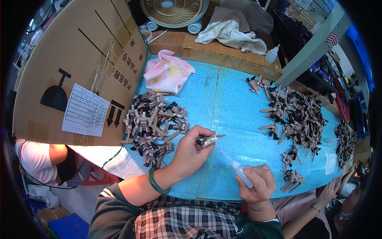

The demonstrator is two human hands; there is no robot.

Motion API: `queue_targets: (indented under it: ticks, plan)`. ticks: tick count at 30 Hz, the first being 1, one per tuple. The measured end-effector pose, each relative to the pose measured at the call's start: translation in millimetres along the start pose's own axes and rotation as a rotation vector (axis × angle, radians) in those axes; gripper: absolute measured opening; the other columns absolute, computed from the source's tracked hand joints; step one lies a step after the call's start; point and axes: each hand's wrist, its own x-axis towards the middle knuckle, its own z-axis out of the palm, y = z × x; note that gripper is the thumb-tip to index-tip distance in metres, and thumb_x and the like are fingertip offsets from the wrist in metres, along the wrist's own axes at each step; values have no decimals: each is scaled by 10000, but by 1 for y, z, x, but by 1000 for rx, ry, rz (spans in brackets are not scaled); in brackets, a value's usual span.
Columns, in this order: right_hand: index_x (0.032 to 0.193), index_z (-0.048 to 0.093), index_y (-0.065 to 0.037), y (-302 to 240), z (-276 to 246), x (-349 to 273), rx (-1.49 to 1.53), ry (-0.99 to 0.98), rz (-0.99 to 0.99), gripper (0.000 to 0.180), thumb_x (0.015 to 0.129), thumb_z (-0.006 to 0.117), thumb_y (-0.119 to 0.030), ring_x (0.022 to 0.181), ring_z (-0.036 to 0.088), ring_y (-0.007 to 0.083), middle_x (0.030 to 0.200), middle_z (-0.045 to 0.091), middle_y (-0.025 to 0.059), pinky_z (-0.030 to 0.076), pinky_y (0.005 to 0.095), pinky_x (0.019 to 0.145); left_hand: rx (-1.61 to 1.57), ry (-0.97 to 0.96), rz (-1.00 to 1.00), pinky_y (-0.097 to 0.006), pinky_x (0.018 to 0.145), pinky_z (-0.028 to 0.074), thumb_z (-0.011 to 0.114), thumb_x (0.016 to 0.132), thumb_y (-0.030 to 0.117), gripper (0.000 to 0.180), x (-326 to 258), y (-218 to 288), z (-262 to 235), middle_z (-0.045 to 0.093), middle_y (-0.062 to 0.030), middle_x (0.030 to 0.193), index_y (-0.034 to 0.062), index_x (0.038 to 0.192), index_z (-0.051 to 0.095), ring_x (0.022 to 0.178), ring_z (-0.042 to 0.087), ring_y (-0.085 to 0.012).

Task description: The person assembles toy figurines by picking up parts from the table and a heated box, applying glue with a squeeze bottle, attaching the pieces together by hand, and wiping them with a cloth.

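Note:
Between the thumb and fingers of my left hand (191, 153) is a small toy figure (209, 141), with a thin brown part sticking out to the right. My right hand (258, 184) is closed around a small white squeeze bottle (241, 173). Its long thin nozzle points up and left toward the figure, with a gap between them. A pile of similar figures (149, 119) in beige and black lies left of my left hand. On the right of the table a larger spread of figures (296, 115) lies in a long heap.
The blue table (203, 87) has a pink and white cloth (168, 72) at the back. A cardboard box (51, 51) stands at the left, and a fan (174, 12) behind. White cloth (232, 34) and another bottle (272, 54) rest on the wooden ledge. A co-worker's arm (314, 211) is at right.

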Motion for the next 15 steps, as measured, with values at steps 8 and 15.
queue_targets:
  ticks: [8,15]
  plan:
    - [936,646,-11,3,1,1,-2,31,-15,334,627,772,-14,572,582,194,781,593,89,442,247,448,-2,-2,7,-222,834,482,590,815,-90,282,0,-2,0,560,-95,1117,17,1060,501,979,552,-107]
    - [934,647,-15,1,0,2,-9,30,-16,334,625,775,-16,570,578,190,780,595,85,440,248,447,-18,-9,-6,-214,804,478,591,819,-83,279,0,1,1,565,-85,1100,19,1063,502,972,549,-99]
